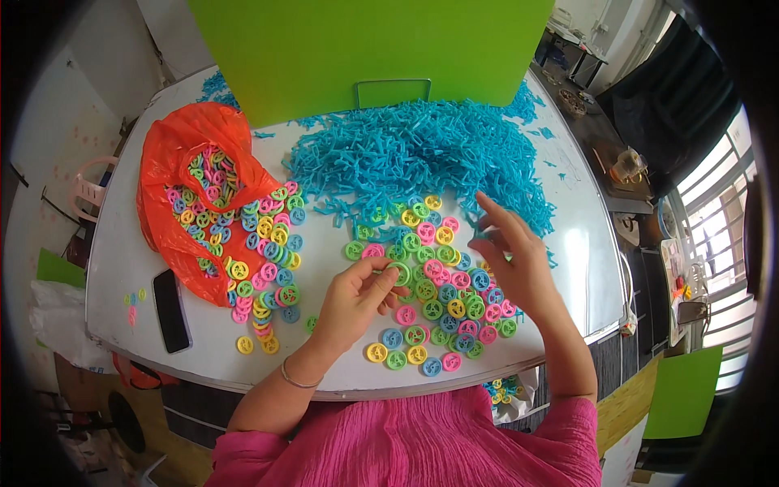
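Observation:
My left hand (357, 296) pinches a green plastic wheel (398, 273) between thumb and fingers, above the middle of the white table. My right hand (517, 258) is over the near right edge of a heap of small blue plastic pieces (414, 150). Its index finger is stretched out and apart from the thumb. Some blue shows by these fingertips; whether any piece is touched is too small to tell. Below and between both hands lie many loose spoked wheels (433, 309) in pink, green, yellow and blue, several overlapping.
At the left, a red plastic bag (166, 154) spills more coloured wheels onto the table (219, 341). Beside it lies a dark phone (172, 311), with a few small pieces farther left. A large green panel (365, 49) with a metal handle stands behind the blue heap.

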`<action>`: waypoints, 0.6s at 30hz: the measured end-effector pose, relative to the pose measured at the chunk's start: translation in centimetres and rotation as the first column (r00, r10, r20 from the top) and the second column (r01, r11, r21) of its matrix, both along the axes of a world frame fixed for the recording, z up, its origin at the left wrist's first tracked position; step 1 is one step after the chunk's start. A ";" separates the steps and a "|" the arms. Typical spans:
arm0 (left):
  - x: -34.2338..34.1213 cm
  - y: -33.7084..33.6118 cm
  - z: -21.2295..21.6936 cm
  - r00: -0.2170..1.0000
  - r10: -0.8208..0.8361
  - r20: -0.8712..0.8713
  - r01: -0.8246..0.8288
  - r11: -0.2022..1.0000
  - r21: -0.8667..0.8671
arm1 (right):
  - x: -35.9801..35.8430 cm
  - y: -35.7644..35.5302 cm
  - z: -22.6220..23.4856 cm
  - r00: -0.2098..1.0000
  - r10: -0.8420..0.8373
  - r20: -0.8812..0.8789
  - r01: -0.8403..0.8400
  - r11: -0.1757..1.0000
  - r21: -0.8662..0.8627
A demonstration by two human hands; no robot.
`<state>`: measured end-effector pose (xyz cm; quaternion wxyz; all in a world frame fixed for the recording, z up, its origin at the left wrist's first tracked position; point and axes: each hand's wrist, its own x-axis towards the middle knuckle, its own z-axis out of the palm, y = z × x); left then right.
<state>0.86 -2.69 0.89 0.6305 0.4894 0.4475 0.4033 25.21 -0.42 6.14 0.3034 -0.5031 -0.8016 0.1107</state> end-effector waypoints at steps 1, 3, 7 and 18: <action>0.4 -0.2 0.1 0.996 0.027 0.091 -0.025 1.000 -0.017 | -0.5 -0.6 -0.7 0.934 -0.006 -0.358 -0.090 0.963 -0.253; 1.0 -0.5 0.0 0.982 0.060 0.177 -0.054 0.998 -0.039 | -1.7 -1.3 -1.5 0.746 -0.106 -0.658 -0.264 0.859 -0.438; 1.1 -0.5 -0.7 0.979 0.101 0.176 -0.109 0.993 0.037 | -3.2 -1.8 -2.8 0.560 -0.221 -0.799 -0.518 0.659 -0.545; 1.4 -0.6 -1.0 0.984 0.030 0.173 -0.027 0.999 -0.020 | -3.7 -1.7 -4.9 0.597 -0.266 -0.757 -0.444 0.676 -0.588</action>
